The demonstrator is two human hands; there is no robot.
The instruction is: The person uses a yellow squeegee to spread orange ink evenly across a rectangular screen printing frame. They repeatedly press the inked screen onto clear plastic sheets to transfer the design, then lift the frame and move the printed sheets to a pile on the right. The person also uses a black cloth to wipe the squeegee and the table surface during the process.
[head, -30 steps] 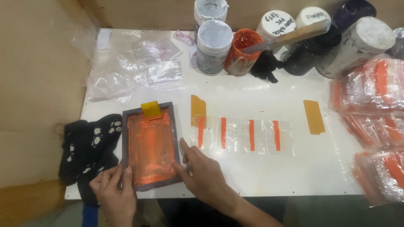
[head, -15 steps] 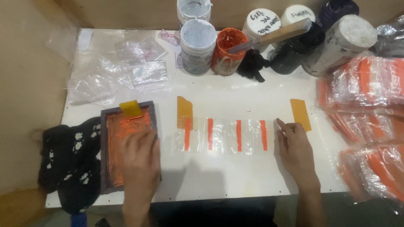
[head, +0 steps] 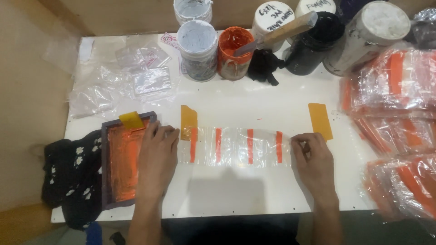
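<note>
Right hand (head: 314,156): lower right of centre, fingertips pressed down on the right end of the strip of clear plastic pouches (head: 236,146); whether it pinches the edge or only presses it flat cannot be told.

Left hand (head: 156,156): lower left of centre, fingers spread, palm down across the right rail of the printing screen frame (head: 105,168), fingertips just beside the strip's left end.

Strip: middle of the white table (head: 254,195), flat, four orange bars across it. Judged thin, very light, limp and slippery; the orange ink may be wet, so best held by the clear end margins.

Frame: stiff, dark, orange ink over its mesh, yellow squeegee (head: 130,120) at its top edge.

Two yellow tape tabs (head: 320,120) flank the strip. Ink tubs (head: 232,52) upper centre; printed pouch stacks (head: 390,86) at right.
</note>
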